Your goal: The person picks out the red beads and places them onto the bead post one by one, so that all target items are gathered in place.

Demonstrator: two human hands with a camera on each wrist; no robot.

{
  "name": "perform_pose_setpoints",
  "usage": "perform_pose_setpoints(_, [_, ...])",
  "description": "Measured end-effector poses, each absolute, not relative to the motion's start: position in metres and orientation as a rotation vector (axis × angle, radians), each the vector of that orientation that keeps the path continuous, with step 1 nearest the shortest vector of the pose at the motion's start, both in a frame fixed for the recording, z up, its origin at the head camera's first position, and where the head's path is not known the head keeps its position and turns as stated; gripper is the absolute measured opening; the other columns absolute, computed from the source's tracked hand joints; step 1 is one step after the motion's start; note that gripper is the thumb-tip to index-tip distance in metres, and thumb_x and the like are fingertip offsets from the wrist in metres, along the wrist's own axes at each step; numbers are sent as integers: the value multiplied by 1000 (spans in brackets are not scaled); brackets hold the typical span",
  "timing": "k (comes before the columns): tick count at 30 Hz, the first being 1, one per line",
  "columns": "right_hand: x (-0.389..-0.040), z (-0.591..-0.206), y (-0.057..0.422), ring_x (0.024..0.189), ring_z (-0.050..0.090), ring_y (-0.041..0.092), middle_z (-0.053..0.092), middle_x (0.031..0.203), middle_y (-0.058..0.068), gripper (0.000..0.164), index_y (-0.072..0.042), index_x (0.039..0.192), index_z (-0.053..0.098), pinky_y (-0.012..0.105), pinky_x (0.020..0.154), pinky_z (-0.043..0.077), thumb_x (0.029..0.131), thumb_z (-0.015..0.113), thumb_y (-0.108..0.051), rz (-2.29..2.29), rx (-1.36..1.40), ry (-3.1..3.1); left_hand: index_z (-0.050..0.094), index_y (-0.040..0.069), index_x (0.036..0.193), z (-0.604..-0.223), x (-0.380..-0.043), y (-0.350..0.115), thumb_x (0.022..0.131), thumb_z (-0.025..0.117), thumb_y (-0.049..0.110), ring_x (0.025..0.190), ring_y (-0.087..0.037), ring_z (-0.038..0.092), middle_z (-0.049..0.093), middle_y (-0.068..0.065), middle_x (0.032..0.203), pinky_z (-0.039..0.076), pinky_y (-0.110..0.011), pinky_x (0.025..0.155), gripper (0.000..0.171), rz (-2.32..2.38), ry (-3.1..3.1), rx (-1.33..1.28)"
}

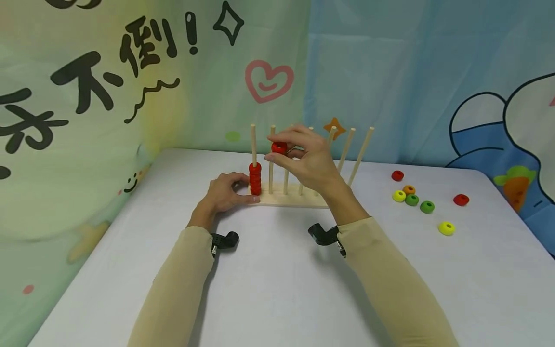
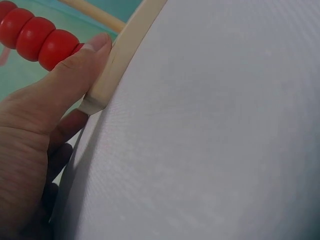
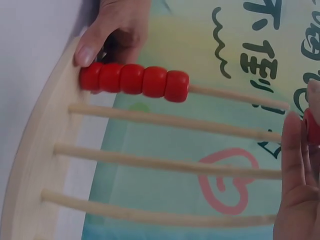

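Observation:
A wooden peg rack [image 1: 277, 198] stands upright on the table, with several tall pegs in a row. Several red beads [image 1: 255, 179] are stacked on its leftmost peg, also visible as a red stack [image 3: 132, 78] in the right wrist view. My left hand [image 1: 223, 193] grips the left end of the base, thumb on the board [image 2: 107, 75] beside the lowest bead. Up near the peg tops, my right hand [image 1: 310, 156] pinches one red bead [image 1: 279, 147] between thumb and fingers. That bead is partly cut off in the right wrist view.
Loose beads lie on the white table [image 1: 277, 289] to the right: a red bead [image 1: 397, 175], an orange bead [image 1: 409, 189], a green bead [image 1: 427, 207], a yellow bead [image 1: 446, 228], another red bead [image 1: 461, 199] and others. A printed curtain [image 1: 390, 72] hangs behind.

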State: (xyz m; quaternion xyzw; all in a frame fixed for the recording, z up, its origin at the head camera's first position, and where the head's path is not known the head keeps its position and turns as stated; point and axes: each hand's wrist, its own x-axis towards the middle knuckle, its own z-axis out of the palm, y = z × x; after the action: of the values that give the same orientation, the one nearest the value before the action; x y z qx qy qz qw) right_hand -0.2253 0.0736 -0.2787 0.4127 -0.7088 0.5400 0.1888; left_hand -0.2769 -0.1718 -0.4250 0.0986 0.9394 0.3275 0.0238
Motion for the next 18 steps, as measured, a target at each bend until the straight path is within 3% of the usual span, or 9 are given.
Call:
perform_pose_setpoints(4, [-223, -275, 68, 89, 63, 28, 60, 102, 21, 33, 9, 111, 68, 39, 78, 58, 79, 77, 10, 1522, 1144, -2030, 67, 29, 120, -424, -276, -172, 70, 79, 63, 121, -22, 47, 63, 3, 124, 27, -55, 107, 61, 1015, 2908, 297])
perform_pose_setpoints(12, [-222, -269, 61, 95, 61, 29, 59, 110, 22, 31, 9, 116, 67, 39, 79, 58, 85, 65, 12, 1515, 1139, -2027, 66, 29, 121, -422, -275, -168, 71, 80, 62, 121, -23, 48, 63, 2, 123, 33, -53, 104, 62, 1022, 2897, 296])
perform_pose_setpoints(18, [-223, -265, 50, 91, 63, 30, 61, 109, 22, 32, 9, 120, 65, 36, 79, 58, 88, 67, 7, 1503, 1082, -2028, 66, 29, 122, -421, -275, -170, 71, 79, 62, 122, -24, 47, 62, 2, 125, 33, -54, 105, 63, 996, 2907, 296])
